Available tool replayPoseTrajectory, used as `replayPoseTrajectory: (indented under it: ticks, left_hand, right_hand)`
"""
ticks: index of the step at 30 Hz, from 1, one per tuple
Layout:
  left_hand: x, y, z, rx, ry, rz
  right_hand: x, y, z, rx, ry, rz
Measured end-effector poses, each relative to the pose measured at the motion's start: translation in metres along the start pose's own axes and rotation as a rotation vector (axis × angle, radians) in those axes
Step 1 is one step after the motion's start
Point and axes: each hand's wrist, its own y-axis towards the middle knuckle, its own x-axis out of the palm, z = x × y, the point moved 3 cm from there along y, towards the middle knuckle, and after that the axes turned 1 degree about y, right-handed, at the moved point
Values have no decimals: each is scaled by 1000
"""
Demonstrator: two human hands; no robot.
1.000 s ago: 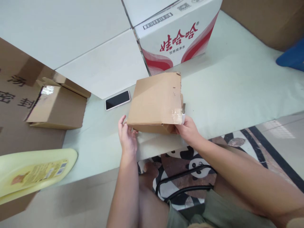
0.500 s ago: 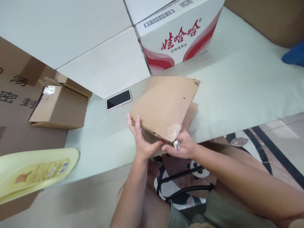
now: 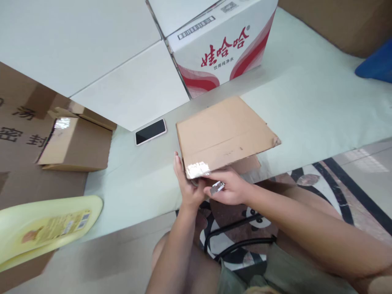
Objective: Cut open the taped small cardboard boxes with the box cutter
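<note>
A small brown cardboard box (image 3: 223, 130) is held tilted over the near edge of the table. A strip of shiny clear tape (image 3: 198, 168) covers its near-left corner, and a loose flap (image 3: 246, 165) shows beneath the right side. My left hand (image 3: 190, 188) grips the box at that taped corner, fingers up its left side and thumb partly hidden. My right hand (image 3: 229, 187) is closed around a small tool with a white-and-grey metal end (image 3: 217, 188), perhaps a utility knife; its fingers also reach under the box's near edge.
On the pale green tabletop (image 3: 306, 102) lie a phone (image 3: 151, 132) and, at left, a yellow bottle (image 3: 52, 228). White cartons (image 3: 131, 85) and a red-and-white water carton (image 3: 226, 53) stand behind. Another cardboard box (image 3: 82, 143) is at left, a blue object (image 3: 375, 65) at right.
The cardboard box has turned in my hands, its taped corner swinging from the right hand over to the left. The tool's metal end now shows more plainly in my right hand.
</note>
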Motion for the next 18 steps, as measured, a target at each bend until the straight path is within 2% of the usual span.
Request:
replayPoseTrajectory:
  ticks: [2,6,8,11,14,18]
  left_hand:
    - [-4,12,-1,-5,31,63]
    - [-11,27,-7,-177,72,35]
    - [-16,27,-9,-235,65,70]
    - [-23,25,-10,-302,19,160]
    - [-30,26,-9,-327,-53,252]
    - [-32,32,-5,-318,-118,308]
  right_hand:
    - [0,-2,3,21,-28,16]
    - [-6,-6,11,84,-226,100]
    - [-15,-6,13,85,-431,220]
    - [-35,-5,12,22,-670,477]
    - [-54,-2,10,-38,-740,634]
    - [-78,0,17,-8,-778,775]
